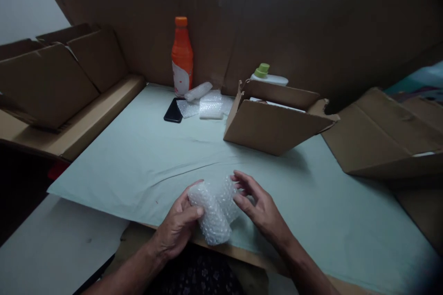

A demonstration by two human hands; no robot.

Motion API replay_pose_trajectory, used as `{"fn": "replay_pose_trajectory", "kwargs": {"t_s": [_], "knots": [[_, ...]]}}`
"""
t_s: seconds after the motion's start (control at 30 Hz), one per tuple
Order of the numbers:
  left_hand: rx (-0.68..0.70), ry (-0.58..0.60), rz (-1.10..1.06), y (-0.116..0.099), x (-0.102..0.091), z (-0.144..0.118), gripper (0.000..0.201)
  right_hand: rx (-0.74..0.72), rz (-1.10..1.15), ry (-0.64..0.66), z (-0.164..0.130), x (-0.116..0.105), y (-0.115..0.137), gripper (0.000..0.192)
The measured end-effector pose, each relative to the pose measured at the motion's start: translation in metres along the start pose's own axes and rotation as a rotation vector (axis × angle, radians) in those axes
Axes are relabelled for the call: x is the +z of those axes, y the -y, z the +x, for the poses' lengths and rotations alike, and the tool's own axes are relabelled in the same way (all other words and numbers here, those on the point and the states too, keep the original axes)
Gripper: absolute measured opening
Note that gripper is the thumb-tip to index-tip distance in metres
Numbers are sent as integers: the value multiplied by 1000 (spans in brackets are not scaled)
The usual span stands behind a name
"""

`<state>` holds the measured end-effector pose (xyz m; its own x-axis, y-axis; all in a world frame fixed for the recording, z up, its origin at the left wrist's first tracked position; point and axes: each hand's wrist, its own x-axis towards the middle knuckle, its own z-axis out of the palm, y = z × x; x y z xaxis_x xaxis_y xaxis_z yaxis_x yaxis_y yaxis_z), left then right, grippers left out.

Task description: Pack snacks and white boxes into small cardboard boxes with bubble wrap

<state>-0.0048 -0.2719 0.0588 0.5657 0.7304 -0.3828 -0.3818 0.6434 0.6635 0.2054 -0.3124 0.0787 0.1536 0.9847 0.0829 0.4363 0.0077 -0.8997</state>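
Near the table's front edge, a roll of clear bubble wrap (212, 219) is tilted, with a loose flap spreading from its right side. My left hand (180, 223) is closed around the roll's left side, its thumb lying across the front. At the flap's right edge is my right hand (258, 205), its fingers curved and thumb apart, the tips at or touching the plastic. Whatever may be inside the roll cannot be made out.
A light green cloth (138, 156) covers the table. Toward the back stand an orange bottle (182, 57), a black phone (173, 110), more bubble wrap (211, 105), an open cardboard box (273, 124) and a green-capped white bottle (272, 78). Cardboard boxes flank both sides.
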Motion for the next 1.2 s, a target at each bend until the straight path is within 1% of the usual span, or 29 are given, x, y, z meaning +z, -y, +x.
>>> {"fn": "replay_pose_trajectory", "kwargs": {"t_s": [0.03,0.1,0.17,0.23,0.27,0.33,0.37,0.4,0.43,0.47,0.5,0.57,0.6,0.67,0.73,0.77,0.8,0.87,0.9,0.93,0.97,1.0,1.03,1.07,1.1,1.17,1.2], "knots": [[6,12,38,0,-2,-1,76,48,79,51,2,-1,0,45],[60,-3,178,-3,-5,-2,71,90,155,121,3,5,4,32],[192,-77,404,-8,-6,0,63,76,128,113,-2,16,12,29],[391,-189,675,-10,-6,6,52,43,84,90,-10,29,20,27],[516,-237,801,-10,-6,10,47,31,76,88,-14,34,24,29],[785,-306,1014,-2,-3,18,44,19,103,101,-20,44,28,45],[900,-320,1100,5,-1,21,48,19,146,111,-20,47,28,53],[984,-310,1176,14,1,23,55,23,210,116,-19,48,27,60],[1026,-277,1242,23,4,23,63,30,286,120,-17,49,26,64],[1028,-224,1289,31,6,22,71,46,359,121,-14,47,24,67],[995,-165,1308,37,7,20,76,72,419,111,-12,45,21,65],[858,-66,1241,43,6,16,81,131,489,75,-8,36,15,57],[759,-40,1173,41,6,15,81,151,502,66,-7,31,12,52],[540,22,1050,30,5,17,78,151,489,74,-7,18,7,44],[368,156,983,17,8,24,70,108,417,115,-7,3,3,39],[319,231,970,11,11,28,66,92,377,137,-7,-6,1,39],[294,298,969,6,13,32,61,87,350,159,-7,-14,1,45],[267,389,1008,-1,17,39,52,103,318,213,-7,-33,1,64],[250,436,1055,-4,18,41,49,116,289,240,-7,-43,2,67],[236,492,1120,-9,19,44,48,126,244,262,-7,-52,3,62],[235,541,1198,-15,21,46,49,133,183,275,-7,-62,4,54],[266,572,1281,-24,25,50,55,136,119,267,-7,-71,5,45],[341,575,1363,-36,32,55,62,136,70,243,-7,-81,5,38],[458,542,1438,-49,42,61,69,137,43,203,-8,-91,5,33],[614,471,1496,-64,55,71,72,135,35,154,-9,-102,4,29],[956,285,1575,-95,87,96,65,125,49,44,-10,-123,1,25],[1094,200,1601,-108,103,112,61,119,67,-9,-11,-134,0,24]]}}
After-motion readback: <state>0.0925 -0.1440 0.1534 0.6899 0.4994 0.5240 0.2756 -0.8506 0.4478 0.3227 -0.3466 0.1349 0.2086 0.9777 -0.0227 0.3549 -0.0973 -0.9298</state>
